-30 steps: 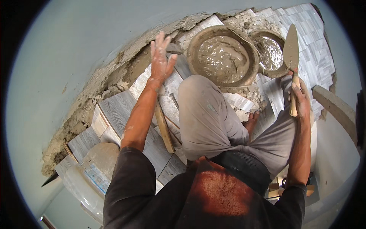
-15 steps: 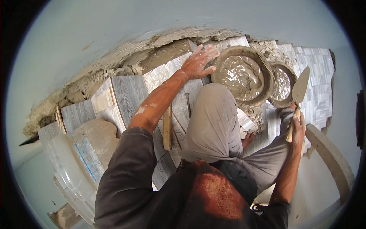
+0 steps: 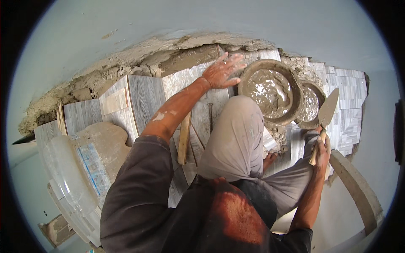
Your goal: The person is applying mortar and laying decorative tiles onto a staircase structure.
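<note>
With its fingers spread, my left hand [image 3: 222,71] reaches over the tiles at the left rim of the large bucket [image 3: 292,114], which holds wet grey mortar [image 3: 268,93]. Whether it touches the tile below, I cannot tell. My right hand [image 3: 321,152] is closed round the wooden handle of a pointed trowel [image 3: 328,109], whose blade points away from me. Just beyond the blade's left edge stands a second, smaller bucket [image 3: 307,124] of wet mortar. Past my left fingers, wet mortar [image 3: 190,58] lies in a gap along the broken wall base.
Grey wood-look tiles [image 3: 145,99] lie on the left, with a wooden strip [image 3: 184,139] and a long nail [image 3: 210,114] on them. A dusty plastic jug [image 3: 63,160] lies far left. Laid tiles [image 3: 344,90] stretch to the right, near a curved concrete edge [image 3: 358,185].
The view has shifted slightly. My left hand stays spread beside the large bucket, and my right hand keeps its hold on the trowel.
</note>
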### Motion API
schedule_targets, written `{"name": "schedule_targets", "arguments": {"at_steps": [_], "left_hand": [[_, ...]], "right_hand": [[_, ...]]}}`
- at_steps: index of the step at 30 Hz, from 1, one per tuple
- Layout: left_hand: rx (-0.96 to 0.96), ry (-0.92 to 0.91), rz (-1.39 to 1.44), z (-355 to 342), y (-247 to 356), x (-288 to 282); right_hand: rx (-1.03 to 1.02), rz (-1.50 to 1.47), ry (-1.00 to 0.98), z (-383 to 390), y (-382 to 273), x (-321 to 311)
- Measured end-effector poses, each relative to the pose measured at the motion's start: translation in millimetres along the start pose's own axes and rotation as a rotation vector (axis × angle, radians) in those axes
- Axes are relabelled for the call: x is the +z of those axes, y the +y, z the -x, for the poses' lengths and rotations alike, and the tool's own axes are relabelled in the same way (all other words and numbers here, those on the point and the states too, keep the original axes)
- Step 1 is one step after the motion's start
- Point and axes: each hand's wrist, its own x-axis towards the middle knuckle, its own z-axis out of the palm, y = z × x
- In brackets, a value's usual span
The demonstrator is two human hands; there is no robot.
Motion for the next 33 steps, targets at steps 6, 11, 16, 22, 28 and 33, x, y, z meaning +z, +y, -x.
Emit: {"name": "schedule_targets", "arguments": {"at_steps": [6,11,16,22,28,33], "left_hand": [[0.017,0.006,0.004,11.3,-18.7,-3.7],[0.083,-0.397,-0.161,6.3,-11.0,-42.6],[0.016,-0.32,-0.104,20.2,-21.4,-22.9],[0.034,-0.275,-0.22,9.1,-0.3,-22.0],[-0.135,-0.341,-0.083,-2.8,7.1,-17.4],[-0.217,-0.312,-0.085,30.1,30.1,-11.2]], "right_hand": [[-0.01,-0.023,-0.013,-0.4,2.5,-4.8],[-0.01,-0.071,-0.015,2.3,-2.8,-7.5],[-0.045,-0.122,-0.027,-2.3,2.2,-5.7],[-0.074,-0.17,-0.014,0.0,8.0,-16.0],[-0.078,-0.155,0.029,1.0,16.0,-13.7],[-0.239,0.142,0.015,10.4,12.9,1.3]]}}
